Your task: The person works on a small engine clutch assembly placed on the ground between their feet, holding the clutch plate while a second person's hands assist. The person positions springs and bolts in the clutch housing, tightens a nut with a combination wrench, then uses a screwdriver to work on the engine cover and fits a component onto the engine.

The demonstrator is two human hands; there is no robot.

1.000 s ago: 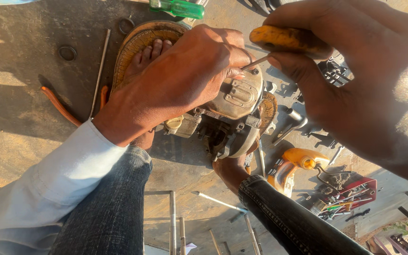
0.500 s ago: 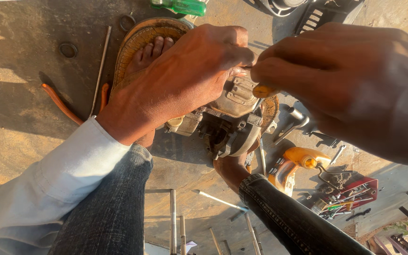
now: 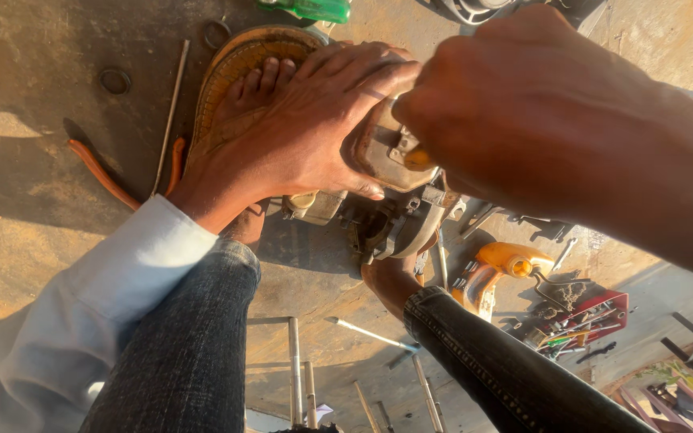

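Observation:
My left hand (image 3: 298, 136) lies flat over a grey metal engine part (image 3: 391, 172) on the ground and grips its casing. My right hand (image 3: 539, 120) is closed around a tool with an orange-yellow handle (image 3: 419, 158), pressed against the top of the same part. Only a small bit of the handle shows below my fingers; its tip is hidden. The part sits between my two feet, and my knees in dark jeans frame it.
My sandalled foot (image 3: 242, 88) rests behind the left hand. An orange oil can (image 3: 503, 265) and a red tray of small tools (image 3: 595, 317) lie at the right. Thin metal rods (image 3: 294, 369), rings (image 3: 114, 80) and a green bottle (image 3: 314, 10) are scattered on the dusty floor.
My right hand has come down from above and closed in on the engine part, so the orange handle is now mostly hidden. My left hand stays on the casing.

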